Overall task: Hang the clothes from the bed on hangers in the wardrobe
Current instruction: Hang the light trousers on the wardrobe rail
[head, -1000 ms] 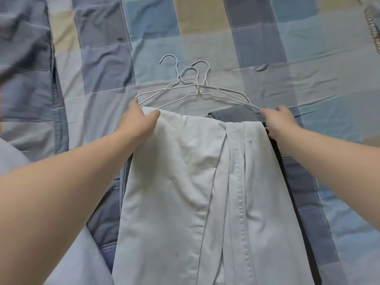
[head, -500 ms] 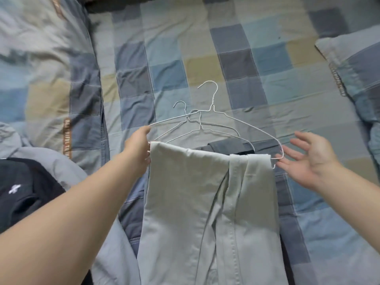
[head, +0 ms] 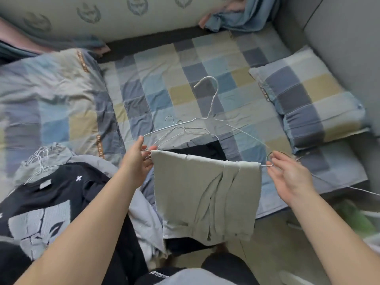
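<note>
Because the soft grey trousers (head: 205, 182) are merely draped over the light wire hanger (head: 211, 105) above the bed (head: 185, 64), they may slip if it tilts. The left hand (head: 137, 161) pinches its left corner; the right hand (head: 287, 175), fingers relaxed, hovers beside the other. Grasp the hook, bar level.

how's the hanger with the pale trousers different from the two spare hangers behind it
The loaded hanger is held up, pinched at one end by the left hand; the spare hangers lie flat on the bed, untouched. The loaded hanger carries folded pale trousers; the spare hangers are bare. Both are thin white wire.
</note>
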